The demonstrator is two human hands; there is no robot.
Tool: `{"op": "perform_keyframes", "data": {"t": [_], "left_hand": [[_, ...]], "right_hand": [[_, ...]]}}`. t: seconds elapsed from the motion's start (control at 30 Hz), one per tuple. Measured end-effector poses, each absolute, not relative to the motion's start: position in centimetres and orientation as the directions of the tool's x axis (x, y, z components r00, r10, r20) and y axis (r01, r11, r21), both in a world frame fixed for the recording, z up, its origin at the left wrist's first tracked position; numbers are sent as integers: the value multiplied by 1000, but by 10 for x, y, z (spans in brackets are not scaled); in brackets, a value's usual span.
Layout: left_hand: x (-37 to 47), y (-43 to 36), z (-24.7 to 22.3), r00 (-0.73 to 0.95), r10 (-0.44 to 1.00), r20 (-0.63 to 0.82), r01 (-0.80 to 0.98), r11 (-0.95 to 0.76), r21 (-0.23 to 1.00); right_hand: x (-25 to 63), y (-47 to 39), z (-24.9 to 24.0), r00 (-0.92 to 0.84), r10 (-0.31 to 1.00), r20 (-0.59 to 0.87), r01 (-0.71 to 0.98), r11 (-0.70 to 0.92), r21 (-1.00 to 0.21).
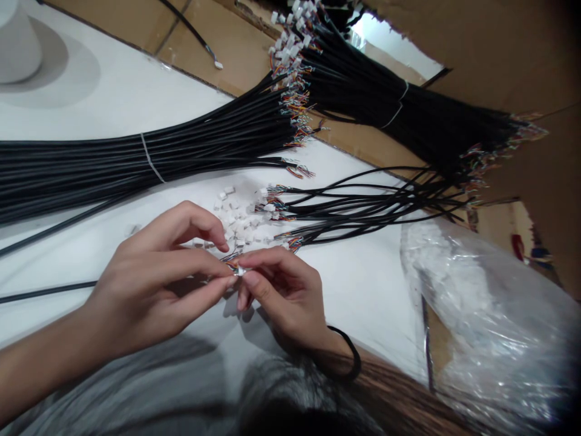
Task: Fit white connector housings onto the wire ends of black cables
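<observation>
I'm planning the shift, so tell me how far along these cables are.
Looks done: much of the upper bundle and some loose cables, white connectors showing at their left ends. In hand: the left hand's fingers pinch wires, the right hand's a connector at their tips. Apparently left: the left bundle, its visible ends bare, beside a connector pile. I can't give a count.

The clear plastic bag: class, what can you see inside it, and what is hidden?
Inside the clear plastic bag, a whitish mass shows toward the upper left, too blurred to identify. Folds and glare hide whatever lies deeper.
</observation>
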State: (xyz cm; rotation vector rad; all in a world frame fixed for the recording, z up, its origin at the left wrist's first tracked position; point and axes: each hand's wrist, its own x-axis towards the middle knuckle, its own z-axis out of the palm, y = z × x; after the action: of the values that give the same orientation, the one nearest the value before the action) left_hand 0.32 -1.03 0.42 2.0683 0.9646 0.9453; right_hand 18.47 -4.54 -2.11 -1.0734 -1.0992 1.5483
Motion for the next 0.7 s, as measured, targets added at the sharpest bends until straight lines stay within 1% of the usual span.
{"op": "perform_keyframes", "data": {"t": [0.4,0.57,0.7], "left_hand": [[0,-11,0,487,817,308,339,-502,796],[1,-9,0,487,812,320,371,-525,766],[0,-8,1,479,804,351,407,-558,723]], "right_hand": [[184,-47,-22,-195,975,-102,-183,-138,-973],[183,-46,-23,-190,978,-90,-192,-127,-973],[183,-46,-23,-175,978,-109,-178,-141,-974]]}}
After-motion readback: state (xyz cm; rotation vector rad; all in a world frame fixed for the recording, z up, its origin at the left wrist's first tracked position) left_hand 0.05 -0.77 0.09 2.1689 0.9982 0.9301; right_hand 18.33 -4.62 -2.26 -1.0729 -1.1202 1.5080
